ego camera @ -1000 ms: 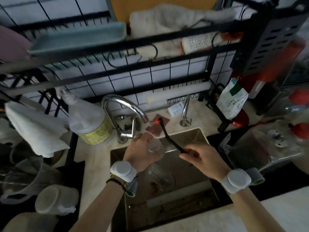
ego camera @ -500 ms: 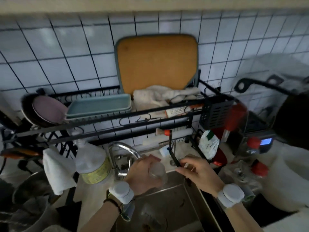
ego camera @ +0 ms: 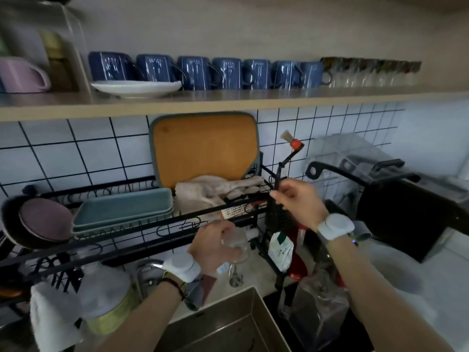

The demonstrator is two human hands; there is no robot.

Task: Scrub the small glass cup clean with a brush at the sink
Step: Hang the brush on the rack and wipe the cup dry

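- The right hand (ego camera: pixel 298 199) pinches the black handle of the brush (ego camera: pixel 284 166), which stands upright with its pale bristle head up by the tiled wall, just above the black utensil caddy (ego camera: pixel 275 217) at the right end of the dish rack (ego camera: pixel 142 222).
- The left hand (ego camera: pixel 215 246) is wrapped around the small glass cup (ego camera: pixel 237 246), holding it in the air below the rack's front rail and above the far rim of the sink (ego camera: pixel 228 323).
- Brush and cup are well apart, so no scrubbing is under way; by the look of it the brush is at the caddy, either going in or coming out, and I cannot tell which.
- Whether the cup is clean cannot be told: the glass is blurred and partly hidden by fingers.
- Room is tight: rack rails run just above the cup, a towel (ego camera: pixel 218 191) and a cutting board (ego camera: pixel 205 148) crowd the rack to the left of the brush, and a pan handle (ego camera: pixel 337 171) juts out on the right.
- A tap (ego camera: pixel 146 269) and a white bottle (ego camera: pixel 106 293) sit near left; the open basin near centre offers the freest space.
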